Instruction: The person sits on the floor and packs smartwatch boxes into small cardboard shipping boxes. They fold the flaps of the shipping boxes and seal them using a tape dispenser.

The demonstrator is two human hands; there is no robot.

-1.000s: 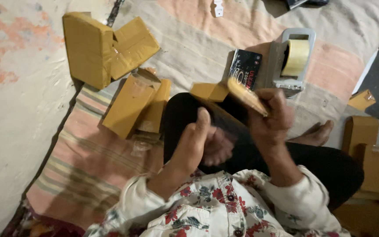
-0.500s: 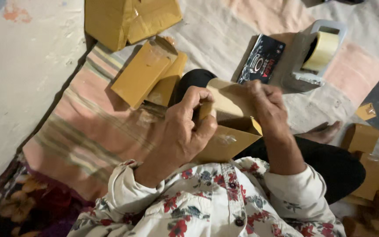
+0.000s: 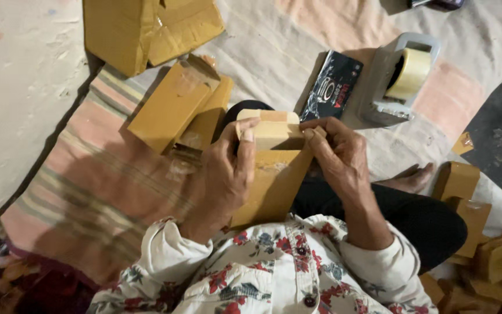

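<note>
Both hands hold one small brown box [image 3: 271, 174] over the person's lap. The left hand [image 3: 228, 174] is wrapped round the box's left side, thumb pressed on the top flap. The right hand [image 3: 338, 154] pinches the flap's right end with its fingertips. Just past the box lies a dark flat packet [image 3: 332, 86], and beside that a grey tape holder [image 3: 399, 78]. More brown boxes [image 3: 178, 104] lie left of the held box on a striped mat [image 3: 88, 197]
</note>
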